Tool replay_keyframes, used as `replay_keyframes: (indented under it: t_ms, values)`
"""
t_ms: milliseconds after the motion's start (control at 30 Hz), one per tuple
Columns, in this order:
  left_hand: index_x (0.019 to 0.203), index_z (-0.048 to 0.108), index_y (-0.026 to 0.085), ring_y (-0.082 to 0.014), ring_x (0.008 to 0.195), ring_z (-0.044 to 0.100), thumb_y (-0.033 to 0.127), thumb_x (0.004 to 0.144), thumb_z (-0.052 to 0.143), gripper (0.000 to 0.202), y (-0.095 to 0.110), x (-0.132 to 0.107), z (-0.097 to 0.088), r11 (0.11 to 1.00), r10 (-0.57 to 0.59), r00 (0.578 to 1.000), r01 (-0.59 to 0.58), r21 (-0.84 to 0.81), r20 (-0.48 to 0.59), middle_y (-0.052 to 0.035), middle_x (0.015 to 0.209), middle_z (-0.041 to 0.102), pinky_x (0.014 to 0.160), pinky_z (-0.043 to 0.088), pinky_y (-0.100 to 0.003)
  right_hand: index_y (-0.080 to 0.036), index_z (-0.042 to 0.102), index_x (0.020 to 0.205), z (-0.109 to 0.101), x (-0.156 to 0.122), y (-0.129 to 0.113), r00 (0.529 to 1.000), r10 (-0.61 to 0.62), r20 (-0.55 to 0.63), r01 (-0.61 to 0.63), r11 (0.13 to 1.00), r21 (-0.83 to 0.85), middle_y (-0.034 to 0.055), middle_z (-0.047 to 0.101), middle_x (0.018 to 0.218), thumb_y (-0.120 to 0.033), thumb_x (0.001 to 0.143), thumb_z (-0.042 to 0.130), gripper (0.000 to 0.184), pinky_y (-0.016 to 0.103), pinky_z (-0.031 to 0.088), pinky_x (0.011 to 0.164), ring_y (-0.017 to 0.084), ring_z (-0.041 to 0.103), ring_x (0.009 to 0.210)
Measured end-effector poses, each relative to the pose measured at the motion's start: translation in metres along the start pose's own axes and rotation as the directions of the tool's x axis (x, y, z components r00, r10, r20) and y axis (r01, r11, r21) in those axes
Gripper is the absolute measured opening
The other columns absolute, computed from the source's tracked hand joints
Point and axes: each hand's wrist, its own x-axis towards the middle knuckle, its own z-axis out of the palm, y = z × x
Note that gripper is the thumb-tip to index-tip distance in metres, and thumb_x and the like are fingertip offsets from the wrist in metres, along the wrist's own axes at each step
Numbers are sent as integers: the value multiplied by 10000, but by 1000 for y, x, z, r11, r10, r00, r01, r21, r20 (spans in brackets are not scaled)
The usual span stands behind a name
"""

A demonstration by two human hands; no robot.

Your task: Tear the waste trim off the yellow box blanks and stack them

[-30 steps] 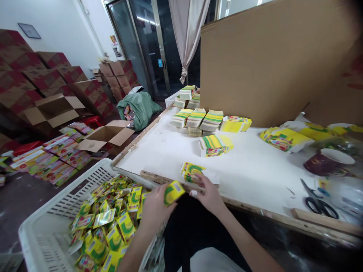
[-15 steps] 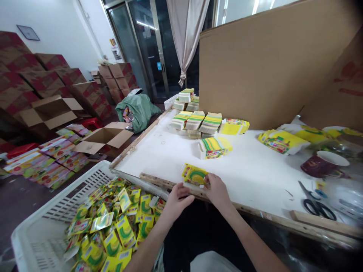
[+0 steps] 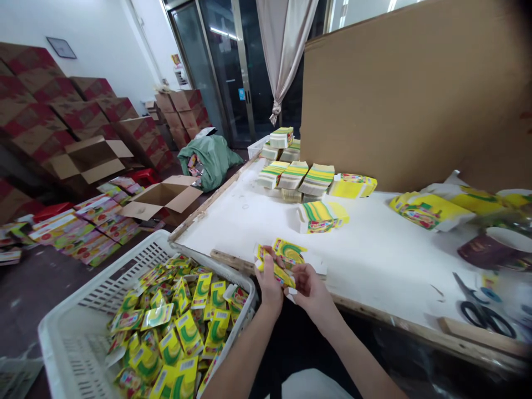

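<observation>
White table (image 3: 369,249) ahead; my left hand (image 3: 270,285) grips a yellow box (image 3: 284,277), my right hand (image 3: 311,288) pinches its end.

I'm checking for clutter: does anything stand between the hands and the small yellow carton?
Nothing visible does. The left hand grips the yellow carton, and the right hand is close at its end, with no other object showing between. The yellow packaging on the table lies beyond it.

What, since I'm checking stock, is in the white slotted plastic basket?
A heap of rectangular yellow and green packets lies in the basket; whatever is beneath the top layer is covered.
</observation>
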Motion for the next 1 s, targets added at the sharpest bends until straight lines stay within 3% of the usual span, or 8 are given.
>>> replay_keyframes:
  t_ms: [167,333,467,633,700,767,867,1000]
  values:
    - [996,412,213,-128,683,552,415,648,595,442,-1,-5,-16,965,114,989,-132,227,89,6,791,557,637,466,-256,-196,519,811,-10,8,-3,999,-47,-27,43,992,-121,-7,582,721,-223,634,615,202,259,447,605,143,557,669]
    - [761,621,161,-193,771,593,310,708,581,164,20,0,-43,863,11,948,-170,476,319,-35,776,660,776,452,-323,-188,557,677,-33,10,-8,969,-232,-91,166,874,-456,-15,557,606,-176,686,554,15,254,428,530,136,516,558]
    - [1201,450,167,-244,1056,505,372,752,504,497,59,11,-52,811,-91,845,-245,532,527,-106,1145,563,925,360,-391,-220,630,790,-41,2,-15,841,-539,44,393,552,-735,28,595,719,-95,764,445,224,296,444,633,165,546,698]
    - [1301,263,182,-323,1144,397,426,415,760,1045,73,5,-36,445,-250,757,-464,766,604,-137,1261,437,952,302,-462,-308,633,880,-38,-2,-24,650,-647,399,628,162,-761,-6,620,773,-75,776,495,289,370,373,861,164,552,864]
    - [1245,304,187,-281,985,523,379,512,716,862,61,-1,-30,404,-325,769,-414,816,551,-98,1085,558,832,412,-413,-323,569,1046,-36,-2,-23,681,-656,325,611,265,-746,22,583,992,-105,763,515,361,426,311,952,201,484,1047]
    - [1194,317,202,-233,878,566,301,617,634,666,49,-7,-28,411,-292,816,-365,836,499,-55,971,587,756,447,-354,-297,381,1252,-36,-1,-19,779,-619,98,512,539,-669,66,389,1284,-187,751,535,535,478,274,989,252,323,1214]
    - [1235,224,202,-225,921,553,238,639,594,702,35,-16,-28,443,-190,826,-411,797,531,-67,1024,552,794,436,-346,-280,243,1319,-34,2,-9,952,-297,-77,267,926,-266,66,265,1388,-312,794,472,574,468,325,975,246,300,1243]
    - [1182,238,178,-252,990,524,172,607,564,660,27,-27,-30,433,-125,767,-528,730,629,-116,1120,488,832,417,-373,-261,486,1169,-23,3,-1,994,80,68,-85,993,77,53,503,1228,-306,806,478,366,423,310,998,216,393,1187]
